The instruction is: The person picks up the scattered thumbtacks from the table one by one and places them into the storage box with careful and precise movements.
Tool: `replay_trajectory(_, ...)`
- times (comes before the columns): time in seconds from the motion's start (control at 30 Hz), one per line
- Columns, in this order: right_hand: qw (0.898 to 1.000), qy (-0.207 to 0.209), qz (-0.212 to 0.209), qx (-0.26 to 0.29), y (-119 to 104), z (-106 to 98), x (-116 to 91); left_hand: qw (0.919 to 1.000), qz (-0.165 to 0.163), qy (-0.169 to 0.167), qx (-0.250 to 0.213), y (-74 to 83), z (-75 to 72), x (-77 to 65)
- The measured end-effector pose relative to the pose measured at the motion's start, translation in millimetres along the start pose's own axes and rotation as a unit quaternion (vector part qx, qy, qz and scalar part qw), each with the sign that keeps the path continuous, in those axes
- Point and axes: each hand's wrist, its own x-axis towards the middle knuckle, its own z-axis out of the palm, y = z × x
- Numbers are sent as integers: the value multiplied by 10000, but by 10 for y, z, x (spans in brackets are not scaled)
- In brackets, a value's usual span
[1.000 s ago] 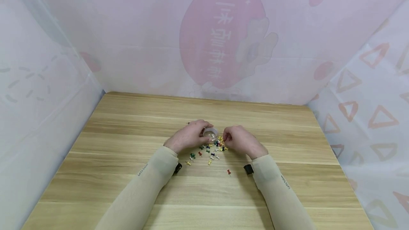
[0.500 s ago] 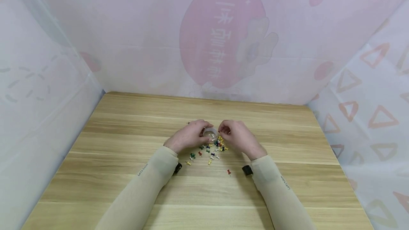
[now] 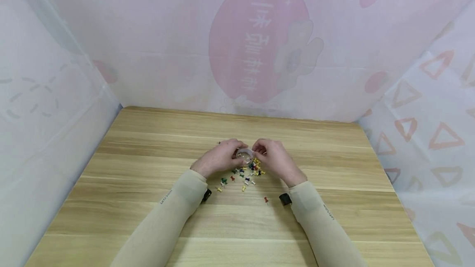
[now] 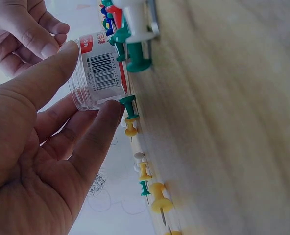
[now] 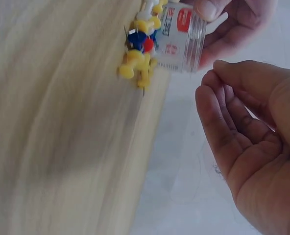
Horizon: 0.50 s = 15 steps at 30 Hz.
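My left hand (image 3: 219,156) grips a small clear jar (image 4: 103,68) from its left side, thumb and fingers around it. The jar stands upright and uncapped on the table, with a red-and-white label and a barcode. A few pins seem to lie inside. My right hand (image 5: 253,117) is at the jar's mouth, its fingers loosely curled and the thumb tip near the fingertips. Nothing shows between those fingertips in the right wrist view. Push pins (image 3: 257,172) in yellow, white, green, blue and red lie scattered in front of the jar.
A single red push pin (image 3: 266,199) lies apart, nearer the body. Green pins (image 3: 224,181) lie by the left wrist. The wooden table (image 3: 148,135) is bordered by a printed pink cloth (image 3: 167,52) behind and white cloths at both sides.
My right hand has moved from the pins beside the jar up and left to the jar's mouth. My left hand has kept its hold on the jar.
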Motion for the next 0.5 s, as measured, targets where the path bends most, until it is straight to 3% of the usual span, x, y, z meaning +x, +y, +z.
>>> replay_trajectory(0.2, 9982, -4, -201, -566, 83, -94, -1, 9998, -59, 50, 181, 4, 3, 2)
replay_trajectory(0.37, 9867, -281, -952, -1287, 209, -161, 7, 9995, -68, 27, 303, 4, 1, 9)
replay_trajectory(0.5, 9748, -538, -1554, -1505, 314, -185, 27, 9994, -95, 37, 337, -1, 2, 5)
